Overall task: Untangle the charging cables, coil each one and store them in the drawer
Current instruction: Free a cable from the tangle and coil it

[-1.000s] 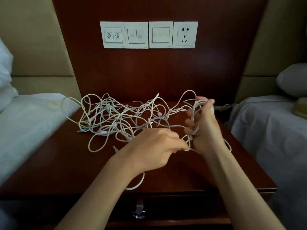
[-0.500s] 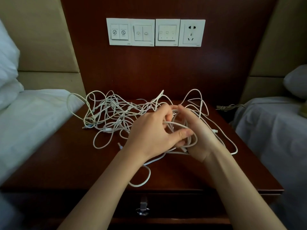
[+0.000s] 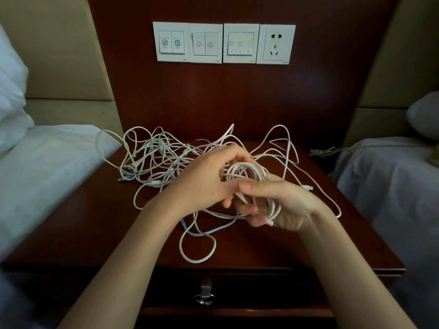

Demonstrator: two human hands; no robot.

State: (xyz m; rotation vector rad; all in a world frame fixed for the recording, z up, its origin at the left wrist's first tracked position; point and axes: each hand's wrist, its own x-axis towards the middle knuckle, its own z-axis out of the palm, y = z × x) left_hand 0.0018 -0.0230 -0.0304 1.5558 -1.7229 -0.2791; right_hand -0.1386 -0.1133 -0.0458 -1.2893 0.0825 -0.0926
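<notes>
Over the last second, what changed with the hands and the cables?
The left hand moved up from pinching a strand to meet the right hand, laying loops; a coil now circles the right hand's fingers. The tangle on the nightstand looks much the same, and the drawer stays shut.

Hotel bedroom, shown by a dark wooden nightstand (image 3: pixel 71 233) set between two white-sheeted beds (image 3: pixel 47 167), padded headboards (image 3: pixel 61 55), wall switch panel (image 3: pixel 223 43) above
</notes>
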